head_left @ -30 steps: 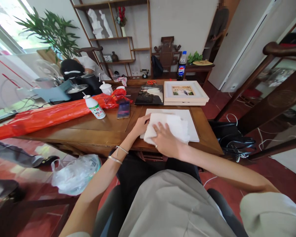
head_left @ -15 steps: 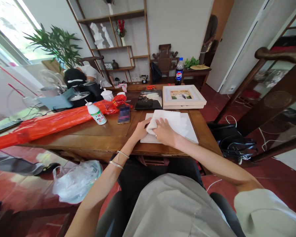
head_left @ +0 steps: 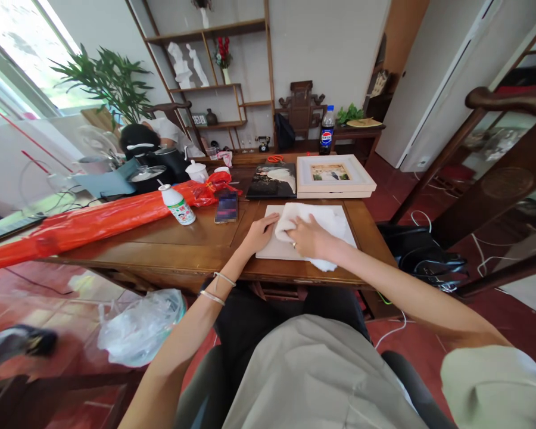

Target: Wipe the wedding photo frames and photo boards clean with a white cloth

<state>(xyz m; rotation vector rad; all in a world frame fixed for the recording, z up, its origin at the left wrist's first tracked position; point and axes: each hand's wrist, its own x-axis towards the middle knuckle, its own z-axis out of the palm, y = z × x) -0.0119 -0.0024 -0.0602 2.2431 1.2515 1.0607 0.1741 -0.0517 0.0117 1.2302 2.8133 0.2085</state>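
A thin white board [head_left: 277, 250] lies flat on the wooden table near its front edge. On top of it is a folded white cloth [head_left: 297, 213], one end hanging past the board's near edge. My right hand [head_left: 312, 237] grips the cloth and presses it down, fingers bent into its left part. Just left of the cloth, my left hand [head_left: 259, 232] rests on the board's left side, fingers stretched out and nothing held. Whatever lies under the cloth is hidden.
Beyond the board lie a framed picture [head_left: 335, 179], a dark picture panel [head_left: 268, 186] and orange scissors [head_left: 276, 158]. A cola bottle [head_left: 326, 134] stands behind. Leftward are a phone [head_left: 226, 208], a white bottle [head_left: 177, 205], and a long red wrapped bundle [head_left: 102, 217].
The cloth has shifted right and spread toward me under my right hand. My left hand now lies apart from the cloth. A person's foot at the lower left has moved.
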